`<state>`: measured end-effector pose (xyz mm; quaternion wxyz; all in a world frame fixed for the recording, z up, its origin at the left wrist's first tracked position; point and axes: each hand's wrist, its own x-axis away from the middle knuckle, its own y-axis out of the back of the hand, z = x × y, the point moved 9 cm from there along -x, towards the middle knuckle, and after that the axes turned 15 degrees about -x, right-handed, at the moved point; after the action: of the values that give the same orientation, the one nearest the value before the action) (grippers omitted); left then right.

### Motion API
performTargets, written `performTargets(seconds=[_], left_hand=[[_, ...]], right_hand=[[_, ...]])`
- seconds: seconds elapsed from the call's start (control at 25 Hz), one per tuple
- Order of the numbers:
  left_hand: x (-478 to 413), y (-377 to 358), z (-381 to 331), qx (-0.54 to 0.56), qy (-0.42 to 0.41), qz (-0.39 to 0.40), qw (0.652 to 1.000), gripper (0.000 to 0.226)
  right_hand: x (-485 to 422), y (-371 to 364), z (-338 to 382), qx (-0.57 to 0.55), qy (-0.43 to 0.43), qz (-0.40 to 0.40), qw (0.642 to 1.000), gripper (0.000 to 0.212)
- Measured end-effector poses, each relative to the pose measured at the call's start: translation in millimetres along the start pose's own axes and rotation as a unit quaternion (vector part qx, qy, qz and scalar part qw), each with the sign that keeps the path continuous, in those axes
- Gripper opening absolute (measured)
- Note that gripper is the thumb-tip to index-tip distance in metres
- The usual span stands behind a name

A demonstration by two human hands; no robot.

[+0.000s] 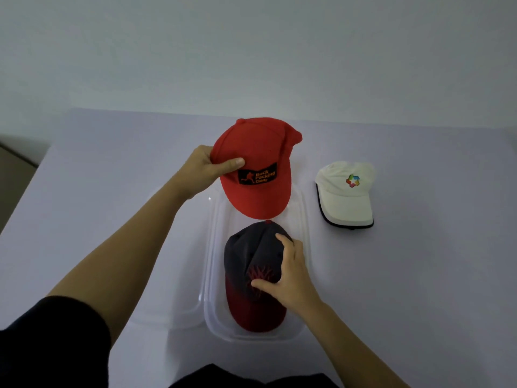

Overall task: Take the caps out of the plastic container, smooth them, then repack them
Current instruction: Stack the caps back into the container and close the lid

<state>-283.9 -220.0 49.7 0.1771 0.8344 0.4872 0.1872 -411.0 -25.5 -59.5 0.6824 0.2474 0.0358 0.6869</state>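
A clear plastic container stands in the middle of the table. Inside it lies a dark navy cap with a red brim. My right hand rests on this cap's crown, fingers spread and curled over it. My left hand grips a bright red cap with a black logo patch by its left side and holds it above the container's far end, brim toward me. A white cap with a coloured emblem lies on the table to the right of the container.
The clear lid lies flat just left of the container, under my left forearm. A pale lilac cloth covers the table. The table's left edge drops to a darker floor. A plain wall stands behind.
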Motion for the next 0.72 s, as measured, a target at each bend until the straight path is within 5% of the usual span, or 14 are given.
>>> performTargets(seconds=[0.16,0.36,0.72], left_hand=[[-3,1,5,0.014,0.002,-0.009,1.000,0.013],[14,-55,49,-0.047,0.081,0.160,0.983,0.028],[41,-107,85,-0.024,0.217,0.325,0.920,0.040]], right_hand=[[4,-3,2,-0.002,0.017,0.011,1.000,0.103],[10,-4,2,0.010,0.034,0.020,0.999,0.104],[10,3,10,0.017,0.017,0.033,0.999,0.104]])
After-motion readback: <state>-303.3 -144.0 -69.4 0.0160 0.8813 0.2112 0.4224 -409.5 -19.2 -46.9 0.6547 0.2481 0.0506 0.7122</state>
